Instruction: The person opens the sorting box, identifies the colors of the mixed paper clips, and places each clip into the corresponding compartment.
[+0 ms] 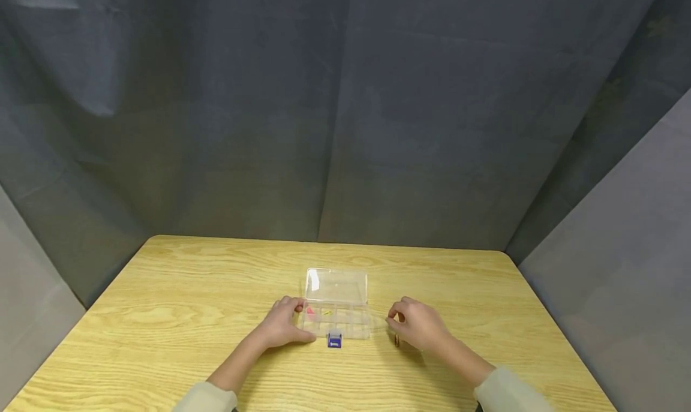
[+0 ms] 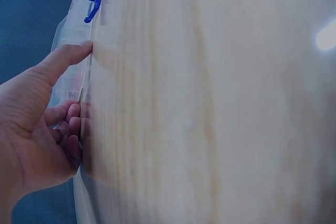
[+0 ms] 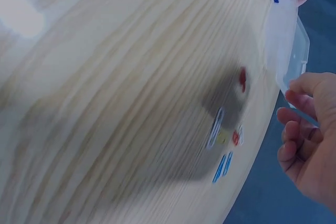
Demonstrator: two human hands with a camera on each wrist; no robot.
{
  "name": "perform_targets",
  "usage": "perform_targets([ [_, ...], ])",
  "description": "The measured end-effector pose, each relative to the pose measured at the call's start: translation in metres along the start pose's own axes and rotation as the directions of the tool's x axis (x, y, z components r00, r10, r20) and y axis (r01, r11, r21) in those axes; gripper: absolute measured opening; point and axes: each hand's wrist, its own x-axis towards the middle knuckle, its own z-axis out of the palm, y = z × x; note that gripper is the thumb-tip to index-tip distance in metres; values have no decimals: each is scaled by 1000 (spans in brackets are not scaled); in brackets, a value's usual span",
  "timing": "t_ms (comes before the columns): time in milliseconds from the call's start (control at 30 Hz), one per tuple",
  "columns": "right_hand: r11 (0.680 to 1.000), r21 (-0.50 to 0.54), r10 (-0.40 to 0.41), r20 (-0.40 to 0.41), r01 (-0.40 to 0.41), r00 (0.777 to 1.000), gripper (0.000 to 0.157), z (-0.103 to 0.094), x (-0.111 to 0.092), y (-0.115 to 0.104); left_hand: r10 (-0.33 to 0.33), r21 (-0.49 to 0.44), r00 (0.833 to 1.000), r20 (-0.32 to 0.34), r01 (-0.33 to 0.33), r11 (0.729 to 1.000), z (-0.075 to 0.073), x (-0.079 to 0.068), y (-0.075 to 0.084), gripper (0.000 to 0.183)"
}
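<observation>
A clear plastic compartment box (image 1: 358, 331) lies on the table with its transparent lid (image 1: 340, 286) raised at the back. My left hand (image 1: 281, 325) holds the box's left end, thumb along the front edge and the other fingers curled at the side. A blue latch (image 1: 335, 341) sits at the front. In the rear row are a pink piece (image 1: 310, 310) and a yellow piece (image 1: 327, 312). Right of the box, my right hand (image 1: 418, 323) hovers with thumb and forefinger tips together; I cannot tell whether they pinch something small.
Near the right hand lie small pieces, seen in the right wrist view: a white paper clip (image 3: 214, 129), blue clips (image 3: 219, 169), a red-and-white piece (image 3: 236, 137), a yellow piece (image 3: 221, 137) and a dark red piece (image 3: 242, 80). Dark curtains (image 1: 335, 112) hang behind the wooden table (image 1: 205, 286).
</observation>
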Motion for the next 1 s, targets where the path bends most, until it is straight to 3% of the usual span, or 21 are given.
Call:
perform_targets([
  [267, 1000, 10, -20, 32, 20, 999, 6, -6, -15, 19, -15, -17, 1000, 10, 15, 1000, 1, 1, -1, 80],
  [567, 998, -47, -35, 102, 40, 994, 5, -13, -27, 38, -13, -13, 1000, 17, 14, 1000, 0, 2, -2, 79],
  [800, 998, -55, -16, 140, 24, 990, 5, -19, -36, 51, -16, -15, 1000, 19, 16, 1000, -1, 1, -1, 79],
  [1000, 996, -87, 37, 131, -25, 991, 4, -12, -40, 53, -11, -19, 1000, 15, 12, 1000, 0, 0, -2, 79],
])
